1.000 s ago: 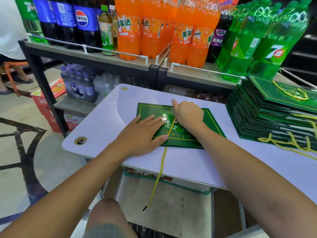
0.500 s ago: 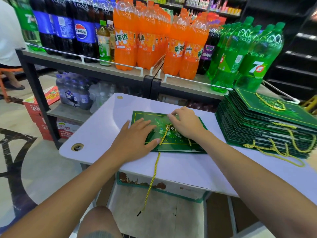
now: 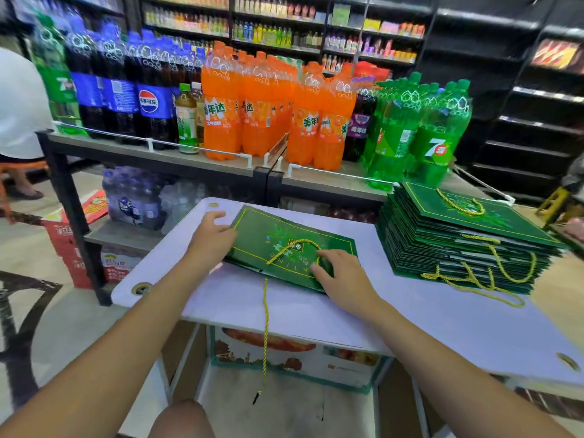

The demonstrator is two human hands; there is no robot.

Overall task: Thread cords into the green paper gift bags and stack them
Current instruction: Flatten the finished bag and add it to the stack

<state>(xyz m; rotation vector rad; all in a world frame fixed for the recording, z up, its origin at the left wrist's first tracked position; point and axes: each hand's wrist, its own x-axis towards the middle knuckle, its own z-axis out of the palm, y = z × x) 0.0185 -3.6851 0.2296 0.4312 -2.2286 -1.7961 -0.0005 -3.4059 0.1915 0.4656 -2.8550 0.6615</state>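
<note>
A flat green paper gift bag lies on the white table, its left side raised a little. My left hand grips the bag's left edge. My right hand holds its near right corner, fingers curled on the paper beside a yellow cord loop on the bag's face. A second yellow cord hangs from the near edge down past the table. A tall stack of green bags with yellow cords sits to the right.
A shelf rack with large soda bottles stands right behind the table. Under the table sits a printed carton. Red boxes lie on the floor at left, where a person in white sits.
My left hand moved from pressing the bag's face to its left edge, which now lifts. My right hand shifted to the near right corner. The cord now forms a loop on the bag.
</note>
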